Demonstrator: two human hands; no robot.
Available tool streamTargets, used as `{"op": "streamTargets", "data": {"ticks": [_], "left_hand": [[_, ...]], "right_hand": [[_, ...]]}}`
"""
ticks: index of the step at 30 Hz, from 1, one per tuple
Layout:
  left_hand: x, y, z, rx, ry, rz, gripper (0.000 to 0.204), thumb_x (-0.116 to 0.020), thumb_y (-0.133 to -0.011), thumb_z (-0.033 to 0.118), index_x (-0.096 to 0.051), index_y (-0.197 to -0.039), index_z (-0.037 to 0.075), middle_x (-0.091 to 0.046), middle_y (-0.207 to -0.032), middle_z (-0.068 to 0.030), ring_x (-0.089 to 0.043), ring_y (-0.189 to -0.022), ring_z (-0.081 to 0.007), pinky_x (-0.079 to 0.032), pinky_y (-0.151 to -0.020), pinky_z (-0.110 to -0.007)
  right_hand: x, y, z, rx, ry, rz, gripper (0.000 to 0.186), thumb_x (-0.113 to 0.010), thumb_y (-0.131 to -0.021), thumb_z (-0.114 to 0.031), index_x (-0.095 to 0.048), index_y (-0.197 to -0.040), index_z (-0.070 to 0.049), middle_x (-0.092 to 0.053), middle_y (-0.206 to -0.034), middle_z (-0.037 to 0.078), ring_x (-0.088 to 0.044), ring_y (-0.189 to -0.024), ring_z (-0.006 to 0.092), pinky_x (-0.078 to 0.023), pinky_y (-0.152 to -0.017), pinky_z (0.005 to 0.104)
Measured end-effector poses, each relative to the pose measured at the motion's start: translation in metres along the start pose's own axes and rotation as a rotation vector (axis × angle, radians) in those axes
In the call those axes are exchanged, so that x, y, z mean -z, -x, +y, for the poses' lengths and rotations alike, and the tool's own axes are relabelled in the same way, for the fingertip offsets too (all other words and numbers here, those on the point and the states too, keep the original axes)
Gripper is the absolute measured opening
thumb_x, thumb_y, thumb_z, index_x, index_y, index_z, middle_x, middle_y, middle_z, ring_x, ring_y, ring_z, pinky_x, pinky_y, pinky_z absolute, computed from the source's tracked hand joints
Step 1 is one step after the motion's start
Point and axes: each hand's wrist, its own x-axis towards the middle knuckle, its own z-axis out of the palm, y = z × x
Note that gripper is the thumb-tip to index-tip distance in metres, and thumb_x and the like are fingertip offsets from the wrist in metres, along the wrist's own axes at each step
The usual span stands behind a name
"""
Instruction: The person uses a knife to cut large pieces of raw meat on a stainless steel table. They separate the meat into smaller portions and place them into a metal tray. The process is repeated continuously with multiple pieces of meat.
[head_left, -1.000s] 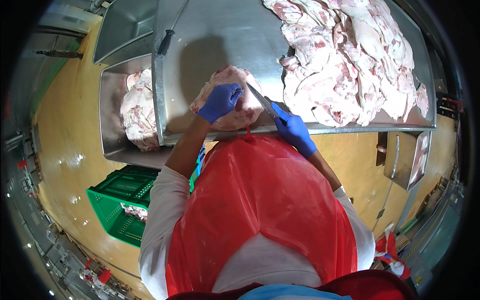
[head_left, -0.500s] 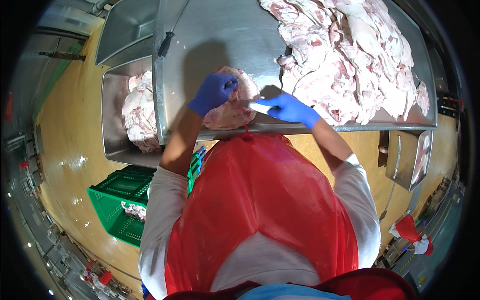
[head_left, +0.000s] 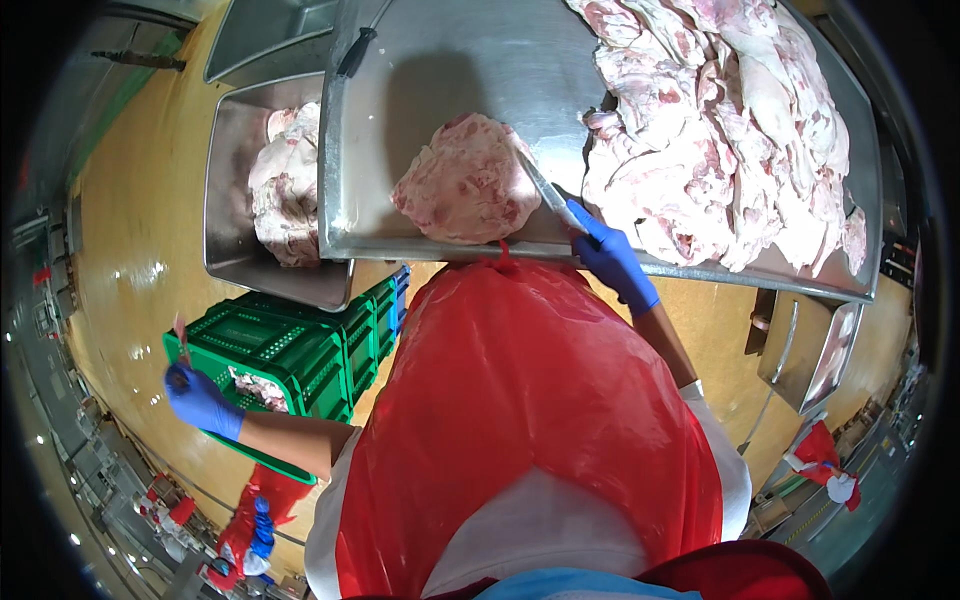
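The meat slab [head_left: 468, 182] lay on the metal table's [head_left: 510, 60] near side, just left of the right hand [head_left: 612, 258], which held a knife [head_left: 546, 192]. Farther away, the left hand [head_left: 203, 400] pinched a scrap [head_left: 181, 336] by the green crate [head_left: 265, 322].

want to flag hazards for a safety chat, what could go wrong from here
The reddish scrap at the left hand could miss the green crate and drop on the floor, as the hand is out by the crate's rim.

The right hand holds a knife with its blade at the meat piece, so a left hand reaching there might get nicked.

That piece lies near the table's front edge and might slip off if dragged.
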Motion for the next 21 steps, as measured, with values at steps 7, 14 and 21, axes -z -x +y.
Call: {"op": "streamTargets", "data": {"ticks": [7,14,21], "left_hand": [[-0.112,0.085,0.159,-0.668,0.549,-0.191,0.038,-0.079,-0.084,0.018,-0.071,-0.117,0.003,-0.072,-0.103,-0.0202,-0.069,-0.085,-0.0364,-0.056,-0.081,-0.044],[-0.182,0.222,0.366,-1.433,0.959,-0.748,0.044,-0.073,-0.081,0.017,-0.069,-0.123,0.008,-0.066,-0.119,-0.0156,-0.061,-0.117,-0.0338,-0.05,-0.1,-0.042],[-0.183,0.239,0.393,-1.344,0.762,-0.845,0.036,-0.076,-0.077,0.025,-0.074,-0.11,0.01,-0.072,-0.1,-0.0106,-0.069,-0.095,-0.0307,-0.056,-0.083,-0.042]], "right_hand": [[-0.031,0.005,0.004,0.199,0.287,-0.009,0.06,-0.062,-0.094,-0.011,-0.048,-0.152,-0.02,-0.068,-0.089,0.016,-0.068,-0.075,0.0362,-0.055,-0.071,0.0432],[-0.027,0.007,0.008,0.11,0.781,-0.006,0.069,-0.053,-0.091,-0.006,-0.042,-0.156,-0.027,-0.066,-0.096,0.019,-0.068,-0.078,0.0398,-0.057,-0.072,0.0477],[-0.018,0.004,0.011,0.042,0.699,0.086,0.075,-0.051,-0.087,-0.004,-0.041,-0.156,-0.032,-0.066,-0.114,0.024,-0.07,-0.086,0.0418,-0.058,-0.077,0.0494]]}}
